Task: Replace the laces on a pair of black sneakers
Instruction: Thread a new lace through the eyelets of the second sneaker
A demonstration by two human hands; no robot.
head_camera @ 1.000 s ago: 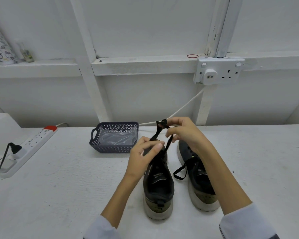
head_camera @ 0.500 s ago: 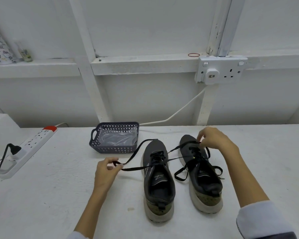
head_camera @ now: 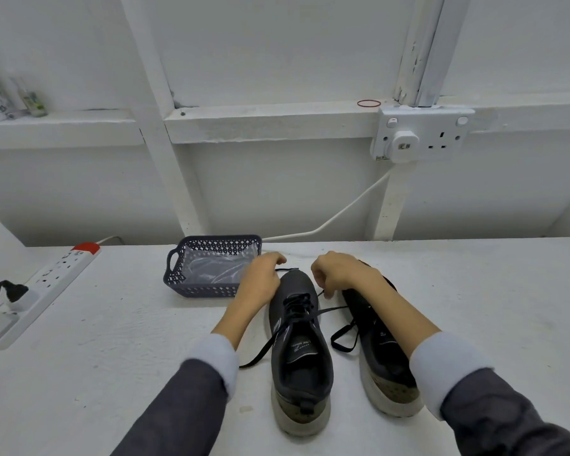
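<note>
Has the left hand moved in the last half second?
Yes. The left hand went forward and right, now by the near right corner of the basket.

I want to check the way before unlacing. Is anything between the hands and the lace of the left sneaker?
Nothing visible does. The left hand and right hand are at the toe of the left sneaker, beside its lace. The basket stands to the left, out of the way.
</note>
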